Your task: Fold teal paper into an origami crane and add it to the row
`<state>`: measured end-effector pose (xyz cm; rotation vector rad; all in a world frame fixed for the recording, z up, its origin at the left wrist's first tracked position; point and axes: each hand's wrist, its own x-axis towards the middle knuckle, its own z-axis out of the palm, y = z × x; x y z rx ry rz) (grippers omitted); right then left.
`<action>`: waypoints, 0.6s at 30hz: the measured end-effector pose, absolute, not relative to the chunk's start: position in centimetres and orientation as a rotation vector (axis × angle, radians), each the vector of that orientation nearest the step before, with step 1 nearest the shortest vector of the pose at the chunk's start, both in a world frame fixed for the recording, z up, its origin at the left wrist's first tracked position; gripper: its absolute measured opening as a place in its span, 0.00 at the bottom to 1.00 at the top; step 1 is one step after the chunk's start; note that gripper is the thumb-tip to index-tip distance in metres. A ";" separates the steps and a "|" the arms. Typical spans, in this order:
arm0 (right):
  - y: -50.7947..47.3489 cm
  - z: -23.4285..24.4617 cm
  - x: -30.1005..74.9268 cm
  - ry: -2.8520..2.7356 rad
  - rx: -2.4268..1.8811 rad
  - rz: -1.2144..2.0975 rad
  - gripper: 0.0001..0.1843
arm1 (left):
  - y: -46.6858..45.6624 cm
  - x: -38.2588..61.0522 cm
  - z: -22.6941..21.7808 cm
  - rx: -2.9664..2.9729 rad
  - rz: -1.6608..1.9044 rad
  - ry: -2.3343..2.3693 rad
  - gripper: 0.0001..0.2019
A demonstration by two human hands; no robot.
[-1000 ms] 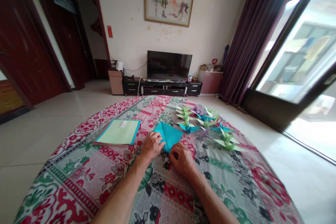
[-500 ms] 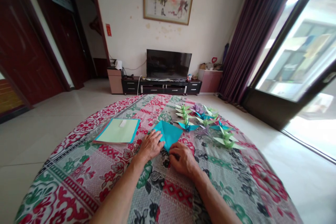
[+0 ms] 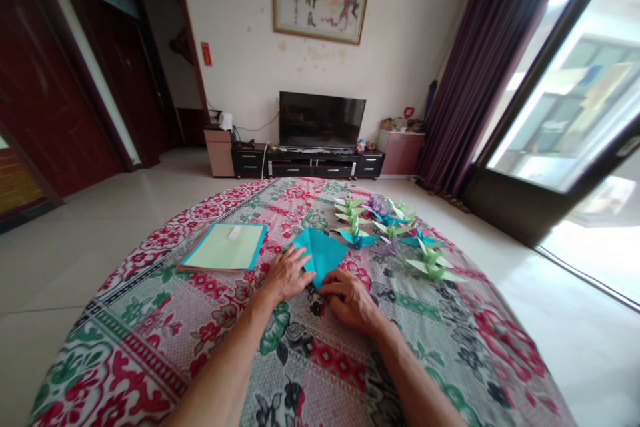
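A folded sheet of blue origami paper [image 3: 326,252] lies on the tablecloth in front of me, its near end narrowing to a point. Spread over its left edge is my left hand [image 3: 287,275], fingers stretched out and pressing it flat. My right hand [image 3: 351,299] is curled, with thumb and forefinger closed at the paper's near corner. Beyond and to the right stand several folded paper cranes in green, blue and purple, among them a blue crane [image 3: 357,239] close to the sheet and a green crane [image 3: 434,270] farther right.
Left of my hands lies a stack of square paper [image 3: 225,250], pale green on blue, with a small white piece [image 3: 233,232] on top. A flowered tablecloth [image 3: 320,347] covers the round table. Past it are a television [image 3: 322,121] and low cabinets.
My right thumb and forefinger have moved slightly left, closer to the paper's near corner. My left hand has slid a little to the left. The paper stays in place.
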<state>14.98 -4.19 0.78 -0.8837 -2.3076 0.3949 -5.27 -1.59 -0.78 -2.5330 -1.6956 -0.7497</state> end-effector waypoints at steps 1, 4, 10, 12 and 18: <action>-4.2 0.8 15.0 -2.313 -0.881 0.404 0.21 | -1.6 -5.3 -0.8 -2.536 -0.740 -1.694 0.20; -4.1 0.8 15.1 -2.317 -0.881 0.427 0.21 | -1.7 -5.3 -1.0 -2.533 -0.725 -1.680 0.21; -4.2 0.9 15.1 -2.332 -0.889 0.419 0.21 | -1.7 -5.3 -1.3 -2.534 -0.686 -1.659 0.21; -4.2 0.9 15.1 -2.343 -0.887 0.410 0.21 | -1.7 -5.3 -1.3 -2.541 -0.669 -1.662 0.21; -4.2 1.2 15.1 -2.381 -0.885 0.402 0.22 | -1.5 -5.1 -1.3 -2.516 -0.632 -1.671 0.21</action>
